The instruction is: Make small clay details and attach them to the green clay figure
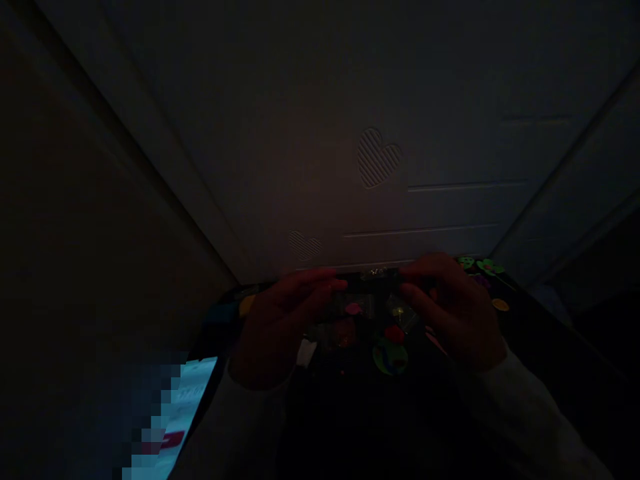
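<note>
Clear packet with shiny bits: far side of dark bench, between hands. Left hand at its left, right hand at its right; fingers of both curled, pinch or contact cannot be told, too dark. Nearer: clear packet with pink piece, left; clear packet with yellow piece, right. Green disc nearer still. Lit screen near left.

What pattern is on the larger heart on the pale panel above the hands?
The larger heart has slanted parallel stripes; the head view shows it best.

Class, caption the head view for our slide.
Left hand and right hand flank small bags and a green disc in dim light.
</note>
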`<state>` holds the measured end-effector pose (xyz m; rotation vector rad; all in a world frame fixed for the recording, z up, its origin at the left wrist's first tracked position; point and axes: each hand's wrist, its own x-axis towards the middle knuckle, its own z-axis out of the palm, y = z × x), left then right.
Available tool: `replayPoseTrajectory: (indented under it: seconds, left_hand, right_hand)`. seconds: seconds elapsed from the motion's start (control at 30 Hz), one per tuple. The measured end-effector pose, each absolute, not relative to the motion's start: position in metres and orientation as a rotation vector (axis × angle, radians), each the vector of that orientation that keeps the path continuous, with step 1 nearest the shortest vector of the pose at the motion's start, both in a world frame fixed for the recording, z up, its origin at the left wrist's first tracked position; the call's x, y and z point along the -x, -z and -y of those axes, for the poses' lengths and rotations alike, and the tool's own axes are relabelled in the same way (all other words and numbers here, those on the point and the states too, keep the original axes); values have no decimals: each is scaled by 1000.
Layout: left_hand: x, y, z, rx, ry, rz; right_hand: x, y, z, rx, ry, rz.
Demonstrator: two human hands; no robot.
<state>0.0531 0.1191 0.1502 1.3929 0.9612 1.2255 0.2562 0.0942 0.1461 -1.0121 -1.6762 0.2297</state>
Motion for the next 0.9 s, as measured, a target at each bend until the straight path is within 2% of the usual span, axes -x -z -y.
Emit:
replayPoseTrajectory:
  seconds: [0.33, 0.9]
  left_hand:
    - [-69, -153, -108, -1390, -1166, -880]
    - [-76, -150, -106, -1345, -1071, -827]
  right_hand:
    - [-249, -151, -85, 963, -34, 1861]
    - [-241, -152, -79, 932, 13, 1947]
